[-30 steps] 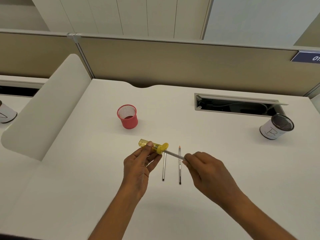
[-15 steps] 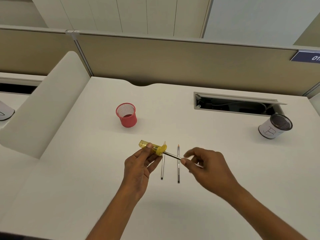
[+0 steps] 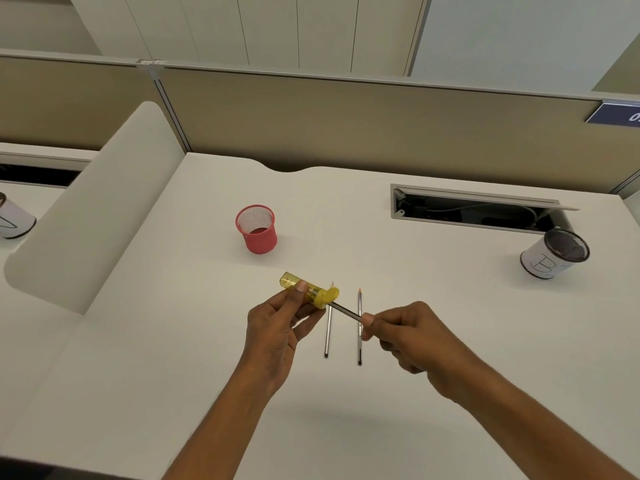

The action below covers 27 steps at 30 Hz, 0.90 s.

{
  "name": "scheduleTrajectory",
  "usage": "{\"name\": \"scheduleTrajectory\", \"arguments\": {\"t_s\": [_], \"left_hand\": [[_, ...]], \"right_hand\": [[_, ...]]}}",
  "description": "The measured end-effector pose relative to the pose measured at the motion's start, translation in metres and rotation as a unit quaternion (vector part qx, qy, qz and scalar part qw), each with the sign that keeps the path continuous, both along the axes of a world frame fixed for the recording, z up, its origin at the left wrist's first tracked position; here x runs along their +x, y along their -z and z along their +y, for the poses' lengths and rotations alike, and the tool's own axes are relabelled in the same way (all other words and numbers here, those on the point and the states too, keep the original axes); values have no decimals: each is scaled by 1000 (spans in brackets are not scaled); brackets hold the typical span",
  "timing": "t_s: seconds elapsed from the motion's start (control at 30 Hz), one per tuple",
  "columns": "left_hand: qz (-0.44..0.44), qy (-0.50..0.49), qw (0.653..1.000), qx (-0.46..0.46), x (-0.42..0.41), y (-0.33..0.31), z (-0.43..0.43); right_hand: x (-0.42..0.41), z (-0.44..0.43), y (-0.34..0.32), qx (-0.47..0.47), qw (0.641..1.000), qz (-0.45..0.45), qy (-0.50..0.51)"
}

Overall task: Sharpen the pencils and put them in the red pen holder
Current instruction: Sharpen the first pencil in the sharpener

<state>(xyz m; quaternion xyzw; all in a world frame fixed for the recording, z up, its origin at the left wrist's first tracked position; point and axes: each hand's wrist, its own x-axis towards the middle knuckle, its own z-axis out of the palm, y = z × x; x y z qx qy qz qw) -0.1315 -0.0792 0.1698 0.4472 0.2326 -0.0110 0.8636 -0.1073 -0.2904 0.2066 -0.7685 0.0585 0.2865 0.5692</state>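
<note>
While a yellow sharpener (image 3: 308,291) is gripped by the curled fingers of the left hand (image 3: 277,332), a pencil (image 3: 344,310) is pinched by the right hand (image 3: 412,336) with its far end set into the sharpener's cap. Both are held above the white desk (image 3: 173,341). Two more pencils (image 3: 328,336) are laid side by side on the desk beneath, points away. The red pen holder (image 3: 257,229) is stood upright farther back, well apart from the hands.

Yellow translucent sharpener (image 3: 309,292); red mesh pen holder (image 3: 257,229); 3 grey pencils (image 3: 359,327); white desk (image 3: 173,341)
</note>
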Motion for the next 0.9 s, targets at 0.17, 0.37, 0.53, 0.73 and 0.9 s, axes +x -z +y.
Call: {"name": "scheduleTrajectory", "arguments": {"t_s": [0.17,0.37,0.53,0.73,0.9], "left_hand": [[14,-12,1000,-7,-2,1,-7],[20,-19,999,-39,6,-8,-7],[13,-7,1000,-20,9,-10,-4],[13,8,1000,-16,-2,-3,-3],[46,-29,997,-45,-8,0,-6]], "right_hand": [[-7,-7,8,-152,957,-235,-79],[-13,-8,23,-426,647,-606,-178],[-16,-3,16,-380,715,-562,-166],[-1,-6,-7,24,998,40,-43],[-2,-5,-9,-71,990,-97,-78]]}}
